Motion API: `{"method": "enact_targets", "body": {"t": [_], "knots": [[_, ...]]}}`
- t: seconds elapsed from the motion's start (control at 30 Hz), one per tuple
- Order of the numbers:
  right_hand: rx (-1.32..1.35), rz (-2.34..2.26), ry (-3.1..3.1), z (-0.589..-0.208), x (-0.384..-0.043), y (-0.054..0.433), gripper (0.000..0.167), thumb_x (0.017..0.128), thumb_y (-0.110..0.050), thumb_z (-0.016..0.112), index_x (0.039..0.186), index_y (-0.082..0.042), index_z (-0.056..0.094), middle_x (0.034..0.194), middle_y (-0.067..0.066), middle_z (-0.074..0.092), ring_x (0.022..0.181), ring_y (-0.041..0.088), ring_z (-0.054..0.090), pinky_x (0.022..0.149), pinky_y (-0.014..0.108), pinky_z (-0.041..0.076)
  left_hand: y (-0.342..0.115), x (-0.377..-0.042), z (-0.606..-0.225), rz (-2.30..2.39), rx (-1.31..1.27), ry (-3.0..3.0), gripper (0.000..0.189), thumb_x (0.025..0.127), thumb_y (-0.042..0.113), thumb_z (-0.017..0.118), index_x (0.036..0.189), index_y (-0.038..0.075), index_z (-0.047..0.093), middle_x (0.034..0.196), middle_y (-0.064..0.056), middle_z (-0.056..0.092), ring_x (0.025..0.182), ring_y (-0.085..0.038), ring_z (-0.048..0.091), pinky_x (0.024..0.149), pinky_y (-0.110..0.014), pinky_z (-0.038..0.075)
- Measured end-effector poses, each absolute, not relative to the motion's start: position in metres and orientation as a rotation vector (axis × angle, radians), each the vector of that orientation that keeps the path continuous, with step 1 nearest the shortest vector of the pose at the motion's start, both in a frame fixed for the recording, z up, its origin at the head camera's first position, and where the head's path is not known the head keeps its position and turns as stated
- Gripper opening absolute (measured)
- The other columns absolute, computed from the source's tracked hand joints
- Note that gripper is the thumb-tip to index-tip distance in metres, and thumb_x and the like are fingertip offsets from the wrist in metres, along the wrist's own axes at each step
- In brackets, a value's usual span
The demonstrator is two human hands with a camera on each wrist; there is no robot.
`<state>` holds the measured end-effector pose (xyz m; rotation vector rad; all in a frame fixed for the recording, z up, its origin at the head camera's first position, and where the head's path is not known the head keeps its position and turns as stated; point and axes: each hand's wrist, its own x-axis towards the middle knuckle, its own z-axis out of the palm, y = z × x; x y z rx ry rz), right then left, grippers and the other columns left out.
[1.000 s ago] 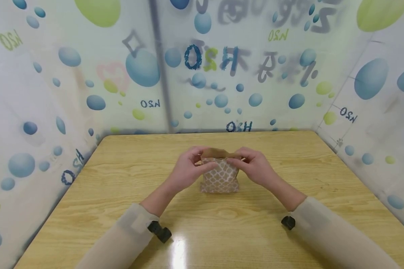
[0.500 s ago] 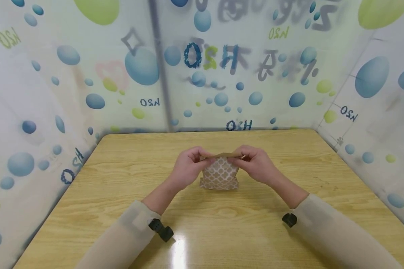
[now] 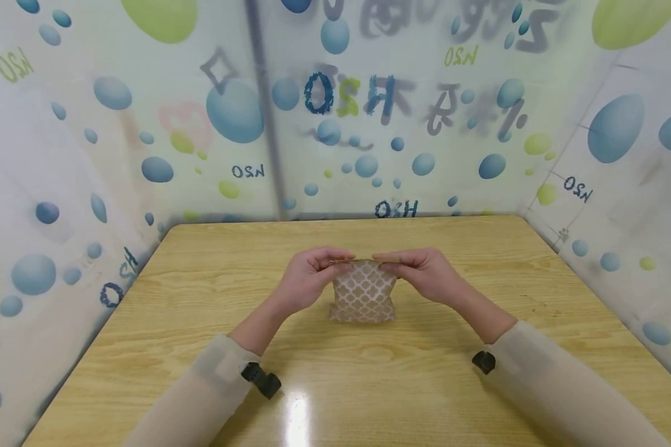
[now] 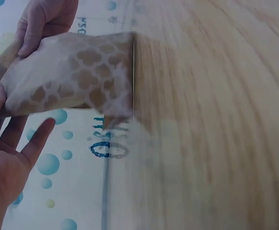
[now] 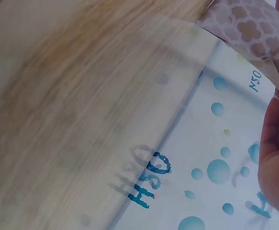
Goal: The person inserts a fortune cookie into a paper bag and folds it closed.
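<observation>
A small brown paper bag [image 3: 363, 292] with a white lattice pattern stands upright on the table in front of me. At its top left corner my left hand [image 3: 306, 278] pinches the paper between thumb and fingers. The right hand [image 3: 427, 276] pinches the top right corner in the same manner, fingers behind and thumb in front. Between the hands the top edge runs flat and narrow. In the left wrist view the bag [image 4: 82, 72] shows its patterned side, its bottom at the table surface. Only part of the bag [image 5: 254, 28] appears in the right wrist view.
The light wooden table [image 3: 201, 292] reaches back to a pale wall covering [image 3: 335, 186] printed with blue and green dots. Similar coverings rise along both sides. A black strap device [image 3: 261, 380] sits on the left wrist, another [image 3: 483, 362] on the right.
The brown top flap that stood up between the hands has gone down, leaving a thin flat edge. The fingers of both hands have straightened inward along that edge.
</observation>
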<state>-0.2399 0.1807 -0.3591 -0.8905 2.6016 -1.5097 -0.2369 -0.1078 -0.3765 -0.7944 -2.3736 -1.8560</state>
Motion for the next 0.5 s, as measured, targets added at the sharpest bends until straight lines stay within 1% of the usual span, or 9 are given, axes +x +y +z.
{"method": "enact_targets", "body": {"t": [0.1, 0.17, 0.2, 0.3, 0.37, 0.43, 0.5], "knots": [[-0.915, -1.499, 2.576, -0.3602, -0.2413, 0.1847, 0.032, 0.108, -0.006, 0.067, 0.139, -0.009, 0.077, 0.134, 0.015, 0.078, 0.102, 0.001, 0.075, 0.085, 0.025, 0.063, -0.1106, -0.2368, -0.3764, -1.818, -0.823, -2.397, 0.024, 0.107, 0.007, 0.07, 0.13, 0.005, 0.079, 0.116, -0.012, 0.084, 0.091, -0.004, 0.073, 0.08, -0.026, 0.059], [-0.916, -1.506, 2.544, -0.3611, -0.2423, 0.1871, 0.033, 0.109, -0.006, 0.067, 0.14, -0.009, 0.076, 0.136, 0.016, 0.077, 0.102, 0.003, 0.075, 0.085, 0.028, 0.065, -0.1116, -0.2362, -0.3754, -1.799, -0.826, -2.405, 0.024, 0.107, 0.007, 0.07, 0.129, 0.007, 0.079, 0.115, -0.012, 0.084, 0.087, -0.006, 0.072, 0.077, -0.025, 0.058], [-0.915, -1.51, 2.527, -0.3616, -0.2427, 0.1881, 0.034, 0.109, -0.006, 0.066, 0.142, -0.009, 0.075, 0.137, 0.016, 0.076, 0.101, 0.003, 0.075, 0.086, 0.031, 0.065, -0.1119, -0.2362, -0.3752, -1.787, -0.827, -2.408, 0.024, 0.107, 0.008, 0.071, 0.129, 0.008, 0.079, 0.114, -0.012, 0.084, 0.083, -0.007, 0.071, 0.074, -0.024, 0.057], [-0.945, -1.501, 2.507, -0.3626, -0.2432, 0.1902, 0.035, 0.11, -0.005, 0.064, 0.144, -0.009, 0.073, 0.139, 0.018, 0.075, 0.1, 0.004, 0.075, 0.087, 0.038, 0.067, -0.1121, -0.235, -0.3728, -1.73, -0.85, -2.41, 0.029, 0.107, 0.009, 0.071, 0.135, 0.009, 0.077, 0.105, -0.011, 0.084, 0.066, -0.009, 0.058, 0.061, -0.023, 0.048], [-0.991, -1.487, 2.506, -0.3628, -0.2432, 0.1909, 0.035, 0.11, -0.002, 0.062, 0.143, -0.007, 0.074, 0.138, 0.019, 0.076, 0.099, 0.005, 0.075, 0.086, 0.041, 0.067, -0.1125, -0.2343, -0.3718, -1.701, -0.87, -2.405, 0.031, 0.108, 0.008, 0.069, 0.138, 0.009, 0.075, 0.1, -0.012, 0.083, 0.059, -0.009, 0.049, 0.057, -0.024, 0.042], [-1.041, -1.472, 2.509, -0.3626, -0.2432, 0.1911, 0.034, 0.11, 0.001, 0.06, 0.139, -0.005, 0.075, 0.135, 0.019, 0.077, 0.099, 0.006, 0.075, 0.085, 0.041, 0.067, -0.1131, -0.2332, -0.3706, -1.67, -0.881, -2.403, 0.031, 0.107, 0.005, 0.067, 0.136, 0.008, 0.076, 0.101, -0.012, 0.082, 0.057, -0.008, 0.043, 0.056, -0.024, 0.039], [-1.075, -1.461, 2.506, -0.3622, -0.2432, 0.1905, 0.033, 0.11, 0.003, 0.058, 0.136, -0.005, 0.078, 0.134, 0.019, 0.077, 0.1, 0.007, 0.075, 0.085, 0.04, 0.067, -0.1136, -0.2324, -0.3705, -1.657, -0.886, -2.403, 0.029, 0.106, 0.002, 0.065, 0.131, 0.009, 0.079, 0.103, -0.012, 0.081, 0.058, -0.008, 0.043, 0.056, -0.023, 0.039]]}}
